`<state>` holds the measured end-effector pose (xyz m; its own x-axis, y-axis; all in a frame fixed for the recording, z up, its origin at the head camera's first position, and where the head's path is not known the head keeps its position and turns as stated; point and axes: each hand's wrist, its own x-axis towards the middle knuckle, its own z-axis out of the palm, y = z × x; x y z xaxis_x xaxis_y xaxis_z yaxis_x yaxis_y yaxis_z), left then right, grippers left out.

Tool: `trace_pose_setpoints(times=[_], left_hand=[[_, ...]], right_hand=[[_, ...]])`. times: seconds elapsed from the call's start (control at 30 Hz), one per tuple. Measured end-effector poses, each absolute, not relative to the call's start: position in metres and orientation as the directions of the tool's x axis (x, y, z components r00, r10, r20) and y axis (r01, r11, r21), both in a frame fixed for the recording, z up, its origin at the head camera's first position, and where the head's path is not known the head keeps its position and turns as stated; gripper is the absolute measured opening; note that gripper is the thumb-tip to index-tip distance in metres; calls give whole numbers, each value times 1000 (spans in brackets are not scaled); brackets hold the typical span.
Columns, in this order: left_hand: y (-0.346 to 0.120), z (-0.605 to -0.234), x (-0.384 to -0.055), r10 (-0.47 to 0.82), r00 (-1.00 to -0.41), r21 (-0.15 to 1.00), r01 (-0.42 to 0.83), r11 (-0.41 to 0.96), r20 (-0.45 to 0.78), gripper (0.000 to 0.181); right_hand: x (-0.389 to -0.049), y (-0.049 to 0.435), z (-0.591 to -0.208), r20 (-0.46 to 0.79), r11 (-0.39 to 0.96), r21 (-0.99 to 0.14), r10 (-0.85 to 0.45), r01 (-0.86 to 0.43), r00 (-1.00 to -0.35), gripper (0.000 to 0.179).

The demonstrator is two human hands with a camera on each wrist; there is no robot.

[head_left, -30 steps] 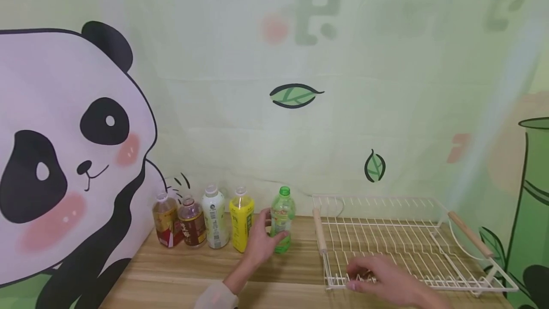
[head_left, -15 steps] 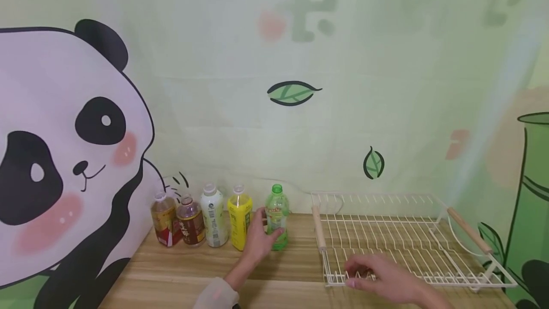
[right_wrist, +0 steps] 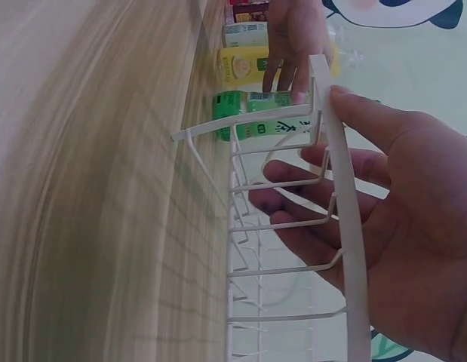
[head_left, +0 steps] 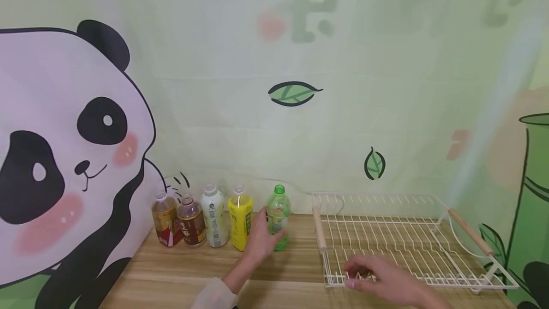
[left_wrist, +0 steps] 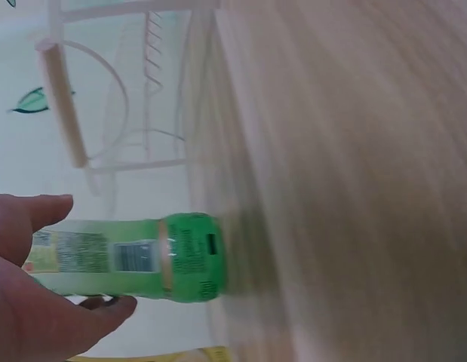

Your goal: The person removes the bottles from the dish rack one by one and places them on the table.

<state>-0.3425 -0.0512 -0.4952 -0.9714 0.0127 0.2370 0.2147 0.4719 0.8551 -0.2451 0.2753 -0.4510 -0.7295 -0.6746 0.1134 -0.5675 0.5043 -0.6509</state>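
Note:
My left hand (head_left: 260,242) is at a green plastic bottle (head_left: 279,204), its fingers curved round the bottle's left side and the thumb in front. In the left wrist view, a small gap shows between the thumb (left_wrist: 56,207) and the bottle. The bottle stands upright on the wooden table (head_left: 283,271). My right hand (head_left: 381,278) is at the front left corner of a white wire dish rack (head_left: 386,232). Its fingers are loosely bent behind the front rail in the right wrist view; whether they press on it is unclear.
Left of the green bottle stand a yellow bottle (head_left: 241,218), a white bottle (head_left: 214,218), a dark brown bottle (head_left: 191,223) and a red-gold bottle (head_left: 166,221). The rack has wooden handles (head_left: 319,230). A cloth with a panda print (head_left: 55,108) hangs behind.
The green bottle and my left hand have shifted slightly left, towards the yellow bottle, since a second ago. My right hand and the rack have stayed in place.

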Motion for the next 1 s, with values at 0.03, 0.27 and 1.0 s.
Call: trace_pose_setpoints(times=[0.03,0.27,1.0], left_hand=[[-51,-492,-341,19,-973,855,210,474,228,87],[-57,-482,-333,50,-980,858,192,477,191,95],[-73,-445,-297,253,-953,748,290,597,168,92]], right_hand=[[-245,275,-450,112,506,-648,-676,-570,-728,25],[-245,274,-447,101,523,-623,-683,-581,-723,29],[-235,271,-419,78,643,-423,-676,-638,-733,56]])
